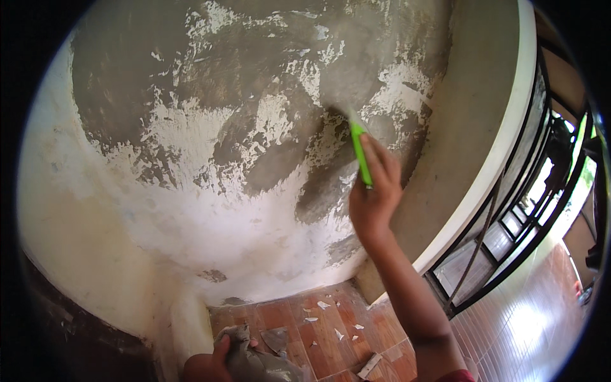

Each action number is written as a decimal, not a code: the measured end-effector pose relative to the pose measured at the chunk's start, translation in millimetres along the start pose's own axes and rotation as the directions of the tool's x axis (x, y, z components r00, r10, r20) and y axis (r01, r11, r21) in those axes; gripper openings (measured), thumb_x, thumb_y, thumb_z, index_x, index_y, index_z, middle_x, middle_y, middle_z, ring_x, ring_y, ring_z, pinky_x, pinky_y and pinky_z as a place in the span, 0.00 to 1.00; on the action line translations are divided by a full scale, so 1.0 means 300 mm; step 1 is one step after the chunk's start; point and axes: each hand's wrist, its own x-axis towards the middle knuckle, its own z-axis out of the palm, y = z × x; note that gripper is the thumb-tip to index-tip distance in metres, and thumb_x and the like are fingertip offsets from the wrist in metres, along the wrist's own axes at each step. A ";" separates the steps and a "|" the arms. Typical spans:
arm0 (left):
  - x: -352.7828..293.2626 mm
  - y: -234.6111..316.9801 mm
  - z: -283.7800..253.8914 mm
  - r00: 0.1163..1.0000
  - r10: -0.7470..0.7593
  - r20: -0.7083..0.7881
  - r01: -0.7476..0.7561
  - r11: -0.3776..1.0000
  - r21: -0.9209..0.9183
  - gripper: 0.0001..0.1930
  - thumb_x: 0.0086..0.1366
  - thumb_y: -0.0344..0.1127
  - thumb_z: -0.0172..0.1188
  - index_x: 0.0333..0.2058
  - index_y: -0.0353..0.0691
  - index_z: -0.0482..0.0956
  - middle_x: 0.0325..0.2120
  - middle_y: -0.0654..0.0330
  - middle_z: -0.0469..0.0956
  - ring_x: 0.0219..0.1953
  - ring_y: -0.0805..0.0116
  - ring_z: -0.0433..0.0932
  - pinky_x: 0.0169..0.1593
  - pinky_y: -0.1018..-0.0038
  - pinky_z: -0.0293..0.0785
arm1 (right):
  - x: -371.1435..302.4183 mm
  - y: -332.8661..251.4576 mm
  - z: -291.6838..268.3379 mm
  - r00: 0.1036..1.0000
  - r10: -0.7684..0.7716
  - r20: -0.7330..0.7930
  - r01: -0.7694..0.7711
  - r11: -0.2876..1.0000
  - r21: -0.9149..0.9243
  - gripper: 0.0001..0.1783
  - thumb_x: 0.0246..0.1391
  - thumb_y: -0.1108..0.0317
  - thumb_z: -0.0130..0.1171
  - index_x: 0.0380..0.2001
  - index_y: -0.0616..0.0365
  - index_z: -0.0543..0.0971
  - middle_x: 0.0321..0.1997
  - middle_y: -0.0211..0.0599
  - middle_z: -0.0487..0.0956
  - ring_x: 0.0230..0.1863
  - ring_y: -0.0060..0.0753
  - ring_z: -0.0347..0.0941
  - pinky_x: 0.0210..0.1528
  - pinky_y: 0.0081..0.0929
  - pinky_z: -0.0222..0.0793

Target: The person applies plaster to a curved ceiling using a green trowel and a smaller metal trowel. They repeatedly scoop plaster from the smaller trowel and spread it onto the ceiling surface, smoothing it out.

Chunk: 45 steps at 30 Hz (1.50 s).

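Green-handled putty knife [360, 156] is gripped by the right hand [377, 194], fingers wrapped around handle, blade angled up at the patchy wall [210, 213], probably so its edge can be laid shallow; contact blurred. Crumpled grey bag [254, 361] is pinched by the left hand [219, 361] below the wall, apparently out of the other arm's path. Rightward swing is bounded by pale pier [474, 159] and black metal grille [499, 260] beside the wall
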 end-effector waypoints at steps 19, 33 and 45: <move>0.089 0.100 0.000 0.776 -0.576 -0.258 0.422 0.777 -0.467 0.18 0.70 0.45 0.51 0.47 0.38 0.80 0.43 0.57 0.81 0.45 0.62 0.79 0.52 0.65 0.76 | -0.307 -0.212 0.197 0.989 -0.018 0.150 0.006 0.997 0.078 0.32 0.41 0.85 0.58 0.53 0.50 0.81 0.59 0.42 0.75 0.59 0.50 0.69 0.61 0.43 0.62; 0.129 0.161 -0.033 0.773 -0.616 -0.148 0.467 0.711 -0.525 0.17 0.71 0.44 0.49 0.48 0.40 0.79 0.44 0.56 0.81 0.46 0.62 0.79 0.53 0.63 0.76 | -0.167 -0.343 -0.123 0.385 0.905 0.181 -0.433 0.004 0.901 0.21 0.61 0.74 0.54 0.58 0.58 0.70 0.52 0.37 0.77 0.52 0.34 0.76 0.54 0.31 0.74; 0.128 0.162 -0.028 0.754 -0.650 -0.099 0.508 0.672 -0.539 0.17 0.72 0.43 0.48 0.49 0.41 0.79 0.44 0.56 0.81 0.47 0.61 0.78 0.54 0.62 0.75 | -0.049 -0.126 0.199 0.997 0.027 0.076 -0.016 0.990 -0.141 0.40 0.42 0.89 0.52 0.63 0.56 0.72 0.68 0.57 0.66 0.70 0.57 0.60 0.70 0.50 0.56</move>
